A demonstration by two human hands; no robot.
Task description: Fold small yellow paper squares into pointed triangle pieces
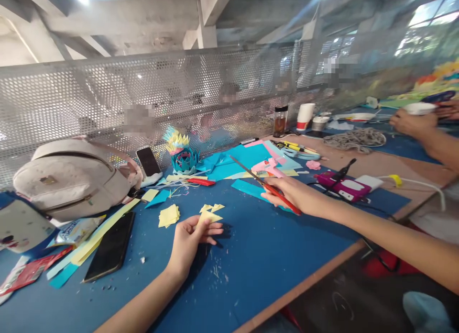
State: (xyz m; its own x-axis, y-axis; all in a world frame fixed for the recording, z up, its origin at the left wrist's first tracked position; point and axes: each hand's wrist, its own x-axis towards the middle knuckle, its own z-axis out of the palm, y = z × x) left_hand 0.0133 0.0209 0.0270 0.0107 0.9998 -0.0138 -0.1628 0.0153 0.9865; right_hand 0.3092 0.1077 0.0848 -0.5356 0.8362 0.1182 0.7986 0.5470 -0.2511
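Observation:
Between the thumb and fingers of my left hand (191,235) is a yellow paper triangle (212,217). More folded yellow triangles (216,207) lie just beyond it on the blue tabletop. A stack of yellow paper squares (169,215) sits to the left of that hand. My right hand (292,193) grips a pair of red-handled scissors (276,192), blades pointing up and left. Under and behind the scissors are a blue paper strip (247,186) and a pink glue gun (268,166). Toward the back stands a blue and yellow folded-paper piece (183,156).
A white backpack (71,175), a propped phone (147,161) and another phone (111,247) are on the left. On the right lie a purple power strip (342,185) and grey rope (355,139). Another person's hands (412,122) hold a white roll. A perforated metal screen (107,94) runs behind.

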